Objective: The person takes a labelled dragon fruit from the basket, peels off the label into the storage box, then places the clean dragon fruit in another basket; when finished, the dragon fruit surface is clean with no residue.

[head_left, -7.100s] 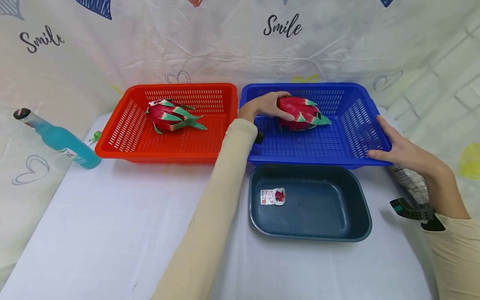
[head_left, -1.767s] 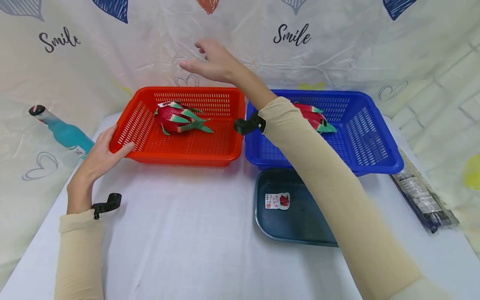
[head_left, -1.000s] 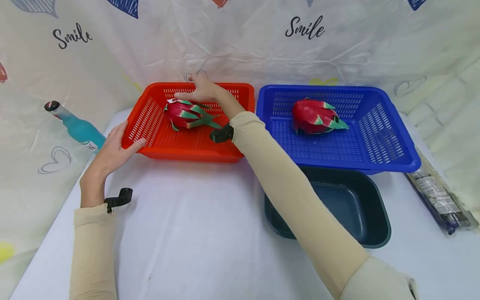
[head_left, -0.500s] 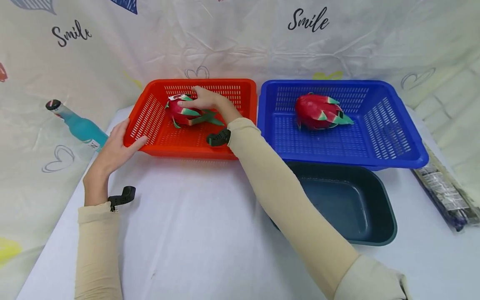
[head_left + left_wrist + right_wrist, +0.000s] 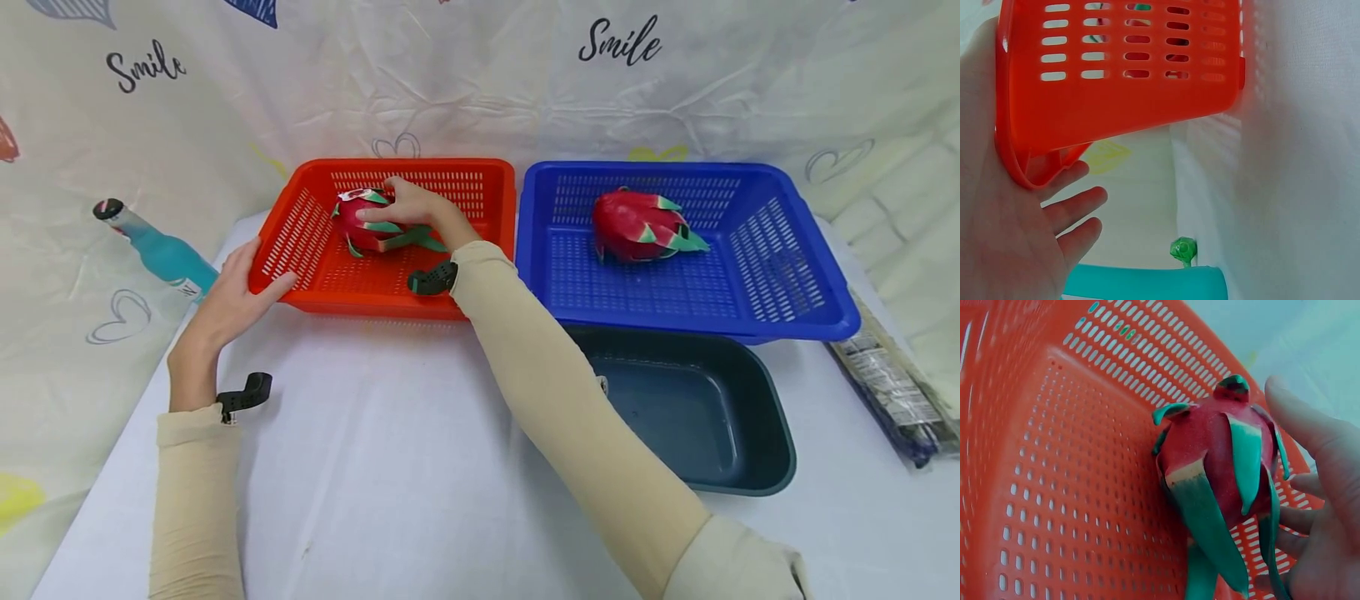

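In the head view my right hand (image 5: 408, 204) is at the dragon fruit (image 5: 367, 229) in the red basket (image 5: 360, 308), thumb laid over its top and fingers along its back side. The right wrist view shows the fruit (image 5: 1210, 456) up close, its long green leaves covering some fingertips. My left hand (image 5: 221, 312) rests on the basket's front left corner. From the left wrist, its fingers (image 5: 1079, 209) look straight and spread below the rim. A second dragon fruit (image 5: 637, 225) lies in the blue basket (image 5: 622, 312), away from both hands.
A dark green tub (image 5: 735, 475) stands before the blue basket, partly covered by my right sleeve. A turquoise bottle (image 5: 161, 250) stands left of the red basket. Right of the blue basket lies a plastic-wrapped package (image 5: 892, 392). A printed cloth (image 5: 450, 75) hangs behind.
Earlier my left hand was on the blue basket's fruit and my right on its rim. The left moved to the red basket's corner; the right swung left and down onto its fruit.
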`<state>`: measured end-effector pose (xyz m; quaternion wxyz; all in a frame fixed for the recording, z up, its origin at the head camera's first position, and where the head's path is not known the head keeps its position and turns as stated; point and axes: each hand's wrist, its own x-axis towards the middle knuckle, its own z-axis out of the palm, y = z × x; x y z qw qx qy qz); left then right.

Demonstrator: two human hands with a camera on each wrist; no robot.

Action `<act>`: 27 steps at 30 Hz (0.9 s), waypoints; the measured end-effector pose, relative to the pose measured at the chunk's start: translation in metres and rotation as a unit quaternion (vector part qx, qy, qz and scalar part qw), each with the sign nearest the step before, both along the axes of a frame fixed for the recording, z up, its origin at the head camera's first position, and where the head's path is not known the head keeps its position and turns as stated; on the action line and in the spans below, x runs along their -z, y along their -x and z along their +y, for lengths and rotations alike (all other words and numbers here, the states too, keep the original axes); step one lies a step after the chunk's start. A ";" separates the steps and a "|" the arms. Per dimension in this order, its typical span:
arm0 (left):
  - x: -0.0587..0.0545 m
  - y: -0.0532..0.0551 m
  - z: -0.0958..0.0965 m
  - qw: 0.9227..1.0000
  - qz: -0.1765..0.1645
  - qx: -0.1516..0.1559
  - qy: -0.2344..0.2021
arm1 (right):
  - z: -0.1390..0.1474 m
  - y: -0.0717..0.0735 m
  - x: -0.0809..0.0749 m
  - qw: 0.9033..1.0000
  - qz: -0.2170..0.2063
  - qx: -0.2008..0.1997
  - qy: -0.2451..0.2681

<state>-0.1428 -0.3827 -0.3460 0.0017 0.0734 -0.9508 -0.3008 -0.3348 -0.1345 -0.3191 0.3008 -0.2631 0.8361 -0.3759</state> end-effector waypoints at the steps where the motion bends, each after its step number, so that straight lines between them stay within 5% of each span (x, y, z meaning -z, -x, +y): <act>1: 0.000 0.000 0.000 1.000 0.000 -0.001 0.000 | 0.000 0.000 0.000 1.000 -0.005 0.000 0.001; 5: 0.000 0.001 0.002 1.000 0.000 0.000 0.001 | 0.001 0.002 0.003 1.000 -0.019 -0.001 0.003; 15: -0.001 -0.001 0.001 1.000 0.001 -0.008 0.004 | -0.002 0.004 0.006 0.998 0.028 -0.045 -0.016; 27: -0.001 -0.002 -0.001 1.000 -0.003 -0.011 0.004 | -0.004 0.002 0.006 0.999 0.023 -0.035 -0.034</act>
